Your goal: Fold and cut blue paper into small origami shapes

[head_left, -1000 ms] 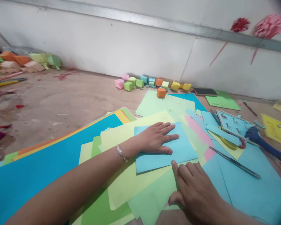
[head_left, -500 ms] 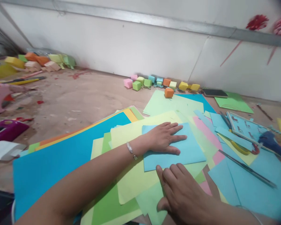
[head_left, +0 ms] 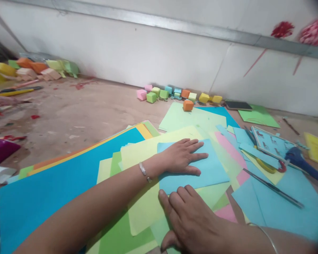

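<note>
A light blue sheet of paper (head_left: 214, 164) lies over the stacked coloured sheets and looks folded along its near edge. My left hand (head_left: 184, 157) rests flat on its left half, fingers spread, holding nothing. At the near edge, by the sheet's left corner, is my right hand (head_left: 188, 215). Its fingers are curled, the index finger reaches the corner and the thumb stands apart. No object shows in that hand. Beneath are a pale yellow sheet (head_left: 143, 208), a green sheet (head_left: 116, 229) and a darker blue sheet (head_left: 42, 197).
Right of the hands lie tweezers (head_left: 274, 188), yellow-handled scissors (head_left: 265, 165), a blue-handled tool (head_left: 302, 162) and blue paper pieces (head_left: 288, 208). Small paper cubes (head_left: 164, 94) line the wall (head_left: 108, 49). More folded shapes (head_left: 37, 67) and a purple tool (head_left: 2, 151) are at left.
My right hand has slid left along the sheet's near edge to its left corner. My left hand stays on the sheet. The whole view has shifted slightly.
</note>
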### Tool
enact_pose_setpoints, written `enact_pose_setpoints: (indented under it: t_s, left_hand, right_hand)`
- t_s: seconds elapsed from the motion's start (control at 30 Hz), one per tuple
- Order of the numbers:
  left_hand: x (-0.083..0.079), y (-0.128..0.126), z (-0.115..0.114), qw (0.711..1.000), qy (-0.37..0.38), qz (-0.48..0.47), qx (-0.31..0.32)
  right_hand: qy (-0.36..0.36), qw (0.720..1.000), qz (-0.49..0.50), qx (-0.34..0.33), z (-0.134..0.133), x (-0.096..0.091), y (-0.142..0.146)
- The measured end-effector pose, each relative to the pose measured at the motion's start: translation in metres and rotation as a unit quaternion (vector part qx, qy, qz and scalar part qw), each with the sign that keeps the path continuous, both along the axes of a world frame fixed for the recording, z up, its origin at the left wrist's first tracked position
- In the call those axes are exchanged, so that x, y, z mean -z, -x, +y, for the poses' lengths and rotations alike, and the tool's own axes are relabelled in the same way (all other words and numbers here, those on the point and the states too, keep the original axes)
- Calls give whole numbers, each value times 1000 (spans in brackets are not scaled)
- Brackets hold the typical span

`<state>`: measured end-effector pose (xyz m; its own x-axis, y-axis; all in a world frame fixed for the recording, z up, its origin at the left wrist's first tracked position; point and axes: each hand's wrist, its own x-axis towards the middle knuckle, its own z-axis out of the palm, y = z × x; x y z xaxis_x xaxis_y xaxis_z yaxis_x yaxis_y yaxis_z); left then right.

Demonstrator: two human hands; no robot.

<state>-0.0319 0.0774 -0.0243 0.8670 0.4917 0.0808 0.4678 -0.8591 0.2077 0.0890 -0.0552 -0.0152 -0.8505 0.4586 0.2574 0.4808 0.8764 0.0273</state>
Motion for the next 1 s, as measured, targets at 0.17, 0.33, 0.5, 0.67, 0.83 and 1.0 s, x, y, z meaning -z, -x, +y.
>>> enact_pose_setpoints:
  t_s: [0.17,0.33,0.5,0.67,0.83,1.0]
  left_hand:
    - [1,1,1,1000,7,-9,4]
    - [2,1,2,1000,11,-13,6]
    - [2,0,3,1000,27,-3,14]
    - [-1,8,5,990,93,-102,-27]
    - [-1,22,12,865,206,-417,-190]
    - [-7,27,23,725,316,-524,-315]
  right_hand:
    - [-45,990,-22,132,-7,1,-46]
    - [-77,974,-57,207,-8,3,-109]
    - [-147,953,-104,242,-1,-4,-140]
    - [-187,973,-23,134,10,-19,-102]
    - [-190,979,18,69,14,-12,-60]
    - [-168,983,21,72,17,-2,-58]
